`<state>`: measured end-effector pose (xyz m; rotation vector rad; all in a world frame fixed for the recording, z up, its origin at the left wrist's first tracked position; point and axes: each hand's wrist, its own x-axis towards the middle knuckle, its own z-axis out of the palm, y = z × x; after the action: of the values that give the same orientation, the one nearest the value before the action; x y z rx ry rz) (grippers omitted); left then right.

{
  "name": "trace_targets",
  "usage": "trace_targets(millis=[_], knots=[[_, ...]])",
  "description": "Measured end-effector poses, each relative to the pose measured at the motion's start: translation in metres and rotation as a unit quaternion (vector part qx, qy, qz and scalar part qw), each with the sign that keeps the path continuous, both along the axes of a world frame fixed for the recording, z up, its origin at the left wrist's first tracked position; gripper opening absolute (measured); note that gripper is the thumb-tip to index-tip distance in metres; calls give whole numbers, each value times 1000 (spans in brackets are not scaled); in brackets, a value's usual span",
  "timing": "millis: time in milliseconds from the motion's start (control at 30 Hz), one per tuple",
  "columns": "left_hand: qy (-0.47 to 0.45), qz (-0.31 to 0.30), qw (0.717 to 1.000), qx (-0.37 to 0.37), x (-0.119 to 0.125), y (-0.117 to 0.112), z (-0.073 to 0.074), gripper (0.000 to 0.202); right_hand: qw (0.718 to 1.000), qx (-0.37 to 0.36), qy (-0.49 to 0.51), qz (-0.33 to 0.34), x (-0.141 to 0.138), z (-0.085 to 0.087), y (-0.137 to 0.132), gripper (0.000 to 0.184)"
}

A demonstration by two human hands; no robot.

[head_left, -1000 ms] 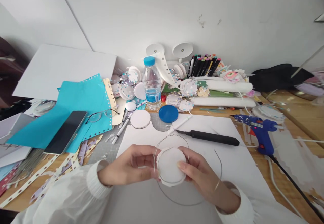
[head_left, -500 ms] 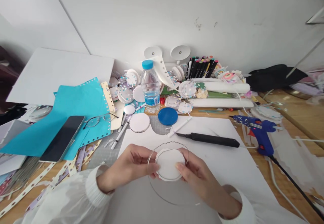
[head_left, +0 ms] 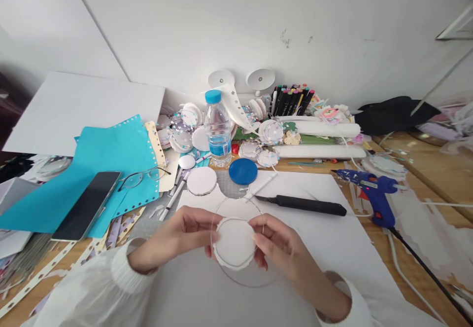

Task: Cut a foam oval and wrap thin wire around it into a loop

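Between my hands is a small round white disc (head_left: 235, 244) with a wavy edge, held over the white board. My left hand (head_left: 188, 236) pinches its left side, thumb in front and fingers behind. At the disc's right edge, my right hand (head_left: 275, 243) grips with thumb and fingers. A thin wire (head_left: 247, 285) loops around the disc in a wide ring and passes by both hands; which fingers hold it I cannot tell. Beyond the hands lie a black-handled craft knife (head_left: 310, 204), a blue round lid (head_left: 243, 171) and a pale round disc (head_left: 201, 180).
A water bottle (head_left: 218, 129) stands behind the blue lid. To the right lies a blue glue gun (head_left: 377, 194) with a cable. On the left are a phone (head_left: 86, 206), glasses (head_left: 144, 176) and turquoise paper (head_left: 111, 144). The large white board (head_left: 318, 253) spreads beneath my hands.
Both hands have shifted slightly left and down with the disc. My right thumb has moved from the disc's face to its edge. The wire ring has moved left too.
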<state>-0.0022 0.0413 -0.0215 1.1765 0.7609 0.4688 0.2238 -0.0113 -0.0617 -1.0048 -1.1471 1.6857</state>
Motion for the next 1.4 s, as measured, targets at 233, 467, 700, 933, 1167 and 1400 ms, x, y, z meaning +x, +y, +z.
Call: trace_targets(millis=[233,467,700,933,1167,1400], knots=[[-37,27,997,54,5,7,-7,36,998,-19,-6,-63,-1,-2,1,32],[-143,4,979,142,2,19,-26,24,995,-26,-42,-92,1,1,0,29],[-92,46,985,139,-2,14,-30,8,988,-25,-65,-141,3,-2,0,24],[-45,74,986,145,0,9,-30,13,986,-6,-73,-150,1,-7,-4,17],[8,120,979,162,6,7,-30,14,982,28,-110,-151,2,-6,-5,13],[-15,122,980,154,9,4,-30,10,979,26,-139,-146,1,-7,-7,14]])
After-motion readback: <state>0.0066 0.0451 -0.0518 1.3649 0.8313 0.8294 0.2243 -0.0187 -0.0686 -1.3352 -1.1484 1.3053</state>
